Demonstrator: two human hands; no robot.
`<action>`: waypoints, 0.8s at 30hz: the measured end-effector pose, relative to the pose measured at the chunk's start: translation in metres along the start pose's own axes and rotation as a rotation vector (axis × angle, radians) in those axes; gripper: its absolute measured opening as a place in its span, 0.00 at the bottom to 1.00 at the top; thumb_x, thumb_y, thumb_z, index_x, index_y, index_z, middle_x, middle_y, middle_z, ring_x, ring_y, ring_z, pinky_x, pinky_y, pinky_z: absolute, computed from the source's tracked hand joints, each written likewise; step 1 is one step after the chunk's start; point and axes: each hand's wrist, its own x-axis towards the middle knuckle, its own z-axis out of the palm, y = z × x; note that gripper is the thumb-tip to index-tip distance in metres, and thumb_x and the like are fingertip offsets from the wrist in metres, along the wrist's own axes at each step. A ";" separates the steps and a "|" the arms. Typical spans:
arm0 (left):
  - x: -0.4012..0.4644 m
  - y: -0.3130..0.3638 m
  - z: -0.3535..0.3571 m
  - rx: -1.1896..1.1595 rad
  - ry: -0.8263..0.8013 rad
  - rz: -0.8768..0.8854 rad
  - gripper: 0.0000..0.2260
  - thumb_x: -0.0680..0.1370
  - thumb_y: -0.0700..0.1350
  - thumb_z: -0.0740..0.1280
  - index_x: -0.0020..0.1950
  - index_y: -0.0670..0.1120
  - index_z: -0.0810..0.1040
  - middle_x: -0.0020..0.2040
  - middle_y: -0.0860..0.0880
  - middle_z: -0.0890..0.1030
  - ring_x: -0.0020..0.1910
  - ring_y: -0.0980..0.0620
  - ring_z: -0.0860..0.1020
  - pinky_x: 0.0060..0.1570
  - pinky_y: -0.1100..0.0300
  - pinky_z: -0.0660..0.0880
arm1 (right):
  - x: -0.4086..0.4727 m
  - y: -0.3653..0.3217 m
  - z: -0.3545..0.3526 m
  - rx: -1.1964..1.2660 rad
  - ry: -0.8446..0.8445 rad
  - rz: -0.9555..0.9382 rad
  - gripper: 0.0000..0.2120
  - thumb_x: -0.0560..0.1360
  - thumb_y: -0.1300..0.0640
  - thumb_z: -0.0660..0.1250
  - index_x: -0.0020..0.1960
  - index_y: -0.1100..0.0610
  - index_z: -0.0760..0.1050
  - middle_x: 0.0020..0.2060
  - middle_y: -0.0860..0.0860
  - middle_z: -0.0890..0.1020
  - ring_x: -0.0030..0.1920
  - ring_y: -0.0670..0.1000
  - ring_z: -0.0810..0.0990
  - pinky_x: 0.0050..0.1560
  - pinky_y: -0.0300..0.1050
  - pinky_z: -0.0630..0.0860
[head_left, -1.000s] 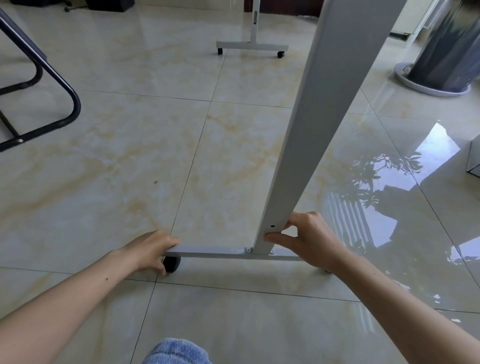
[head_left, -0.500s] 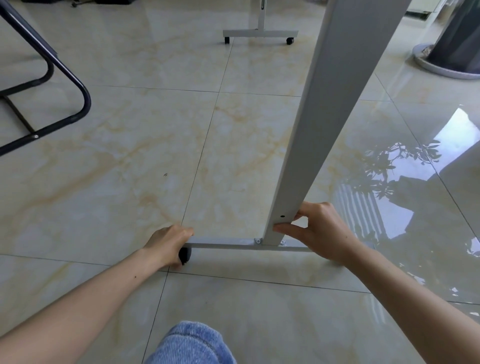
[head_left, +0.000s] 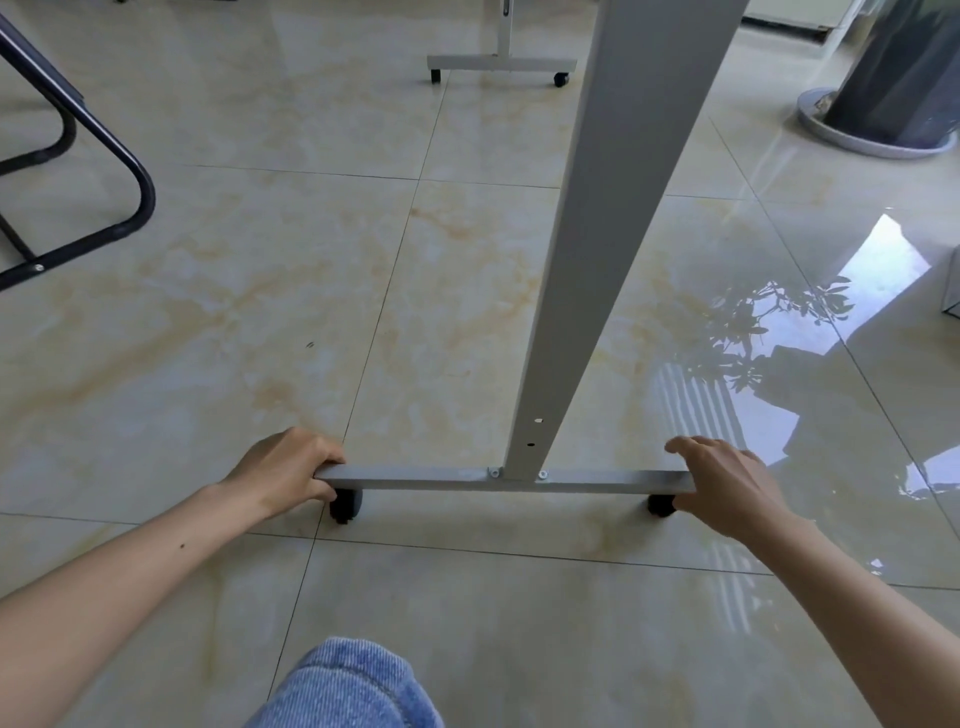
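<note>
Low on the tiled floor (head_left: 156, 364) lies the grey base bar (head_left: 441, 475) of a stand, and its upright post (head_left: 597, 260) rises from the middle. At the bar's left end the left hand (head_left: 283, 475) has its grip closed around it, just above a black caster (head_left: 345, 506). At the right end, the right hand (head_left: 727, 483) rests with fingers loosely spread, near the other caster (head_left: 661, 505).

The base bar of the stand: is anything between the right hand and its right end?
Nothing visible. The right hand is already at the right end of the base bar, just above the black caster. The left hand grips the other end.
</note>
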 end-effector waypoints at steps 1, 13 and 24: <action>-0.002 0.001 0.000 0.016 0.013 0.004 0.15 0.71 0.45 0.76 0.30 0.53 0.72 0.32 0.52 0.78 0.35 0.48 0.75 0.32 0.59 0.65 | 0.000 0.003 0.004 -0.013 -0.018 0.012 0.18 0.72 0.56 0.72 0.61 0.52 0.74 0.53 0.50 0.82 0.49 0.54 0.80 0.49 0.46 0.74; -0.018 0.007 0.002 0.032 0.084 0.010 0.18 0.73 0.46 0.74 0.29 0.53 0.69 0.26 0.53 0.68 0.32 0.48 0.69 0.31 0.58 0.63 | -0.006 0.009 0.019 -0.010 0.063 -0.039 0.05 0.78 0.56 0.66 0.44 0.56 0.78 0.34 0.50 0.76 0.33 0.53 0.73 0.25 0.37 0.60; -0.015 0.006 -0.001 0.081 0.088 0.031 0.04 0.74 0.45 0.72 0.40 0.47 0.82 0.30 0.51 0.71 0.34 0.47 0.71 0.34 0.59 0.67 | -0.007 0.012 0.021 -0.046 0.076 -0.062 0.06 0.79 0.56 0.64 0.45 0.56 0.77 0.35 0.51 0.76 0.33 0.53 0.74 0.24 0.38 0.59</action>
